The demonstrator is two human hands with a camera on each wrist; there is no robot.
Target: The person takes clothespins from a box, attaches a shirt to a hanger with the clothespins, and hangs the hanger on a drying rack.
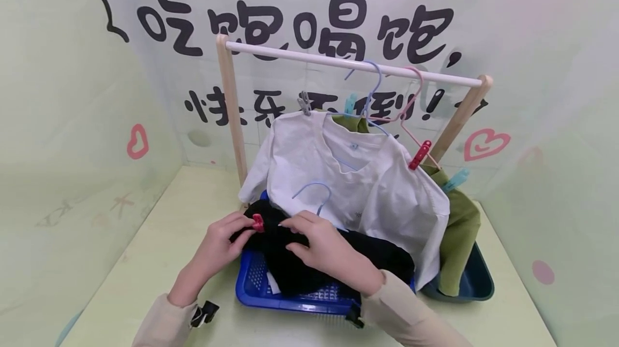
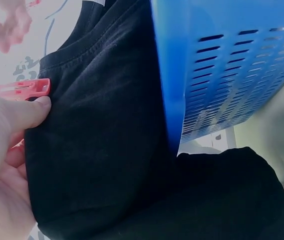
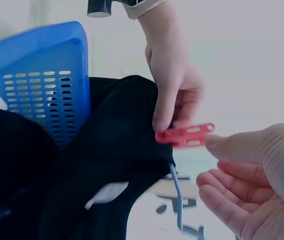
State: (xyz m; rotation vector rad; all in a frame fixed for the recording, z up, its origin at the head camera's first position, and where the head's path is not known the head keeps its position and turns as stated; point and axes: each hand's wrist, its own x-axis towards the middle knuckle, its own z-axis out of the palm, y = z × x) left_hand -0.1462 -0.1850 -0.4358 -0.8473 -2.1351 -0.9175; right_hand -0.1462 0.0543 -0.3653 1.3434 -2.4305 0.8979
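Note:
A black shirt (image 1: 295,266) lies over the blue basket (image 1: 246,282), a blue hanger's hook (image 1: 314,183) rising from its neck. At the shirt's left shoulder a red clothespin (image 3: 186,135) has one end on the fabric. My left hand (image 1: 224,242) pinches the black cloth right beside that clothespin, thumb on top and fingers behind, as the left wrist view shows. Just to the right, my right hand (image 1: 324,250) hovers over the shirt with loosely bent fingers and nothing between them. Its thumb is close to the clothespin's free end in the right wrist view.
Behind stands a rack with a white bar (image 1: 309,58). A white shirt (image 1: 300,148) with grey and red clothespins hangs there, a green garment (image 1: 464,229) with teal clothespins behind it. A dark basin (image 1: 476,277) sits at the right on the pale table (image 1: 169,218).

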